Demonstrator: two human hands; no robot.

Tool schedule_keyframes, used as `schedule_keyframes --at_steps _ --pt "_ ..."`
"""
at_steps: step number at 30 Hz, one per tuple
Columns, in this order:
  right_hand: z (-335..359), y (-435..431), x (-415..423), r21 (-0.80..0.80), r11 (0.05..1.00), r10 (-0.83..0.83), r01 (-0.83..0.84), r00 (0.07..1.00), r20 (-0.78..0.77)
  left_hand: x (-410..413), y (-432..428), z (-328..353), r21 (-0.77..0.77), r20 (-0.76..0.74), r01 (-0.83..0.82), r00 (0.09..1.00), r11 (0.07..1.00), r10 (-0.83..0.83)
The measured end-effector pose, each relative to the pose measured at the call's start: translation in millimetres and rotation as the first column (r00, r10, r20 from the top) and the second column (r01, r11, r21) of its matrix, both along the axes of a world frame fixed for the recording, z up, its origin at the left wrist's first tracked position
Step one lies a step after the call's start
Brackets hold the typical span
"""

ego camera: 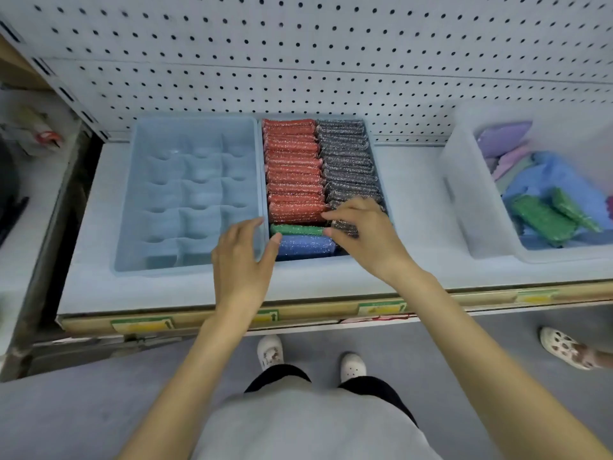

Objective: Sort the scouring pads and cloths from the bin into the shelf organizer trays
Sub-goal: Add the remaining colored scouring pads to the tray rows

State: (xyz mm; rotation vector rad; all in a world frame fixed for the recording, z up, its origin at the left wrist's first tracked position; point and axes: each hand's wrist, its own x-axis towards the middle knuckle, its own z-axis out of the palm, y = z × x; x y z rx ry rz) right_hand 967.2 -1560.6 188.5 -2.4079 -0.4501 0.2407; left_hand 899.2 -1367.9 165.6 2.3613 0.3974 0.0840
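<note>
A blue organizer tray (381, 167) on the shelf holds a row of red scouring pads (292, 167) beside a row of dark grey pads (348, 161). At its near end lie a green pad (295, 230) and a blue pad (303, 245). My left hand (242, 257) rests on the tray's left wall, thumb touching the green pad's left end. My right hand (361, 234) pinches the green pad's right end, fingers over a grey pad (345, 227). A clear bin (464, 200) at right holds green pads (544, 219) and blue and purple cloths (544, 174).
An empty divided blue tray (185, 194) sits left of the filled one. White pegboard (298, 61) backs the shelf. The shelf's front edge carries price labels (381, 308). Another person's foot (564, 346) stands on the floor at right.
</note>
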Motion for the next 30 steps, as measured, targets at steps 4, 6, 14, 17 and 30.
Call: schedule_keyframes --at_steps 4,6,14,17,30 --pt "11 -57 -4 0.02 0.995 -0.097 0.095 0.972 0.216 23 -54 26 -0.076 0.179 -0.017 0.983 0.997 0.03" --pt "18 -99 0 0.008 0.987 -0.154 0.158 0.951 0.268 34 -93 33 -0.091 0.188 0.062 0.981 0.994 -0.043" --pt "30 -320 18 0.068 0.95 -0.313 0.306 0.93 0.193 62 -302 20 -0.346 0.21 0.089 0.978 0.934 -0.016" --pt "21 -396 29 0.061 0.942 -0.336 0.331 0.933 0.127 72 -373 18 -0.435 0.152 -0.003 0.985 0.9 0.077" --pt "-33 -456 129 -0.1 0.978 -0.207 0.182 0.881 -0.426 83 -418 8 -0.163 0.105 -0.256 0.956 0.953 0.275"
